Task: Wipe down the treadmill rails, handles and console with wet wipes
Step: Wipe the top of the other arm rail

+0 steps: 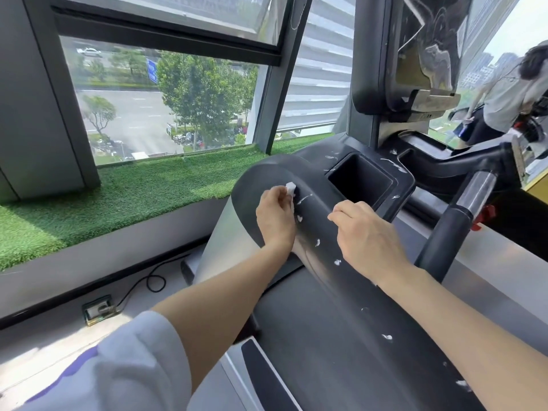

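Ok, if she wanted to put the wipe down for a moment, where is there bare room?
The rectangular pocket right of the left hand looks empty. The green turf ledge under the window is bare too. The dark rail is crowded: both hands and white shreds.
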Tool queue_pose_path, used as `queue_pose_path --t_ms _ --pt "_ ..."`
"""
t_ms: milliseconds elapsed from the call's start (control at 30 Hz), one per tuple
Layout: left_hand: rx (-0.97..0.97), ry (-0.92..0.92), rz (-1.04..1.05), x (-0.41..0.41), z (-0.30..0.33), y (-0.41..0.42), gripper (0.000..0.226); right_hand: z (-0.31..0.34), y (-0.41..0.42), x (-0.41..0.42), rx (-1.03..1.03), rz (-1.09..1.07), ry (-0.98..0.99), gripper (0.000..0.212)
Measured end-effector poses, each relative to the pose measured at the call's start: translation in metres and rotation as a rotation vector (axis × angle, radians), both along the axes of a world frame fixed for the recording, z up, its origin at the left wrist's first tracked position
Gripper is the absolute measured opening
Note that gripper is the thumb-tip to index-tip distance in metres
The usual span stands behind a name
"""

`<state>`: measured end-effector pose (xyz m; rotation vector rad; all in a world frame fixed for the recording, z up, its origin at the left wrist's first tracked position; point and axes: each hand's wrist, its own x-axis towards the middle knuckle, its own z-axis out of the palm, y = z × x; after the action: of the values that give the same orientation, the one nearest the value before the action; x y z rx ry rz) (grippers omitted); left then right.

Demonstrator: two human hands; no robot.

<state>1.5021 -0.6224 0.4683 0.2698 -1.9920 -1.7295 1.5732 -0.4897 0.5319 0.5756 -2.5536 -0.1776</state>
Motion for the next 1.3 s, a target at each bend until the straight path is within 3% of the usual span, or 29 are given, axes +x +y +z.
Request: queue_pose_path --t_ms 133,300,533,700,900,1100,1300 --pt "0.031 0.065 -0.066 0.025 -0.004 0.008 0.012 -0.001 0.000 0.000 0.002 -0.006 0.005 0.020" --pt "0.011 -0.028 -0.022 -0.023 0.017 -0.009 0.022 0.004 -0.001 0.000 0.022 0.022 0.025 0.022" --pt "0.002 0.074 -0.107 0.022 0.002 0.009 0.010 0.002 0.000 -0.003 0.044 0.018 0.032 0.020" --pt "-0.008 -0.050 -0.044 -0.018 0.022 -0.006 0.017 0.002 -0.001 -0.001 0.033 0.022 0.029 0.021" --pt "0.019 0.052 -0.177 0.033 0.008 0.010 0.010 -0.002 0.002 -0.003 0.005 0.007 0.032 0.018" --pt "-0.002 -0.020 -0.109 -0.008 0.026 -0.001 0.026 0.000 0.002 -0.002 -0.013 0.005 -0.004 0.018" --pt "-0.014 0.055 -0.170 0.024 0.022 0.011 0.016 -0.001 0.002 0.003 -0.019 0.010 0.013 0.018"
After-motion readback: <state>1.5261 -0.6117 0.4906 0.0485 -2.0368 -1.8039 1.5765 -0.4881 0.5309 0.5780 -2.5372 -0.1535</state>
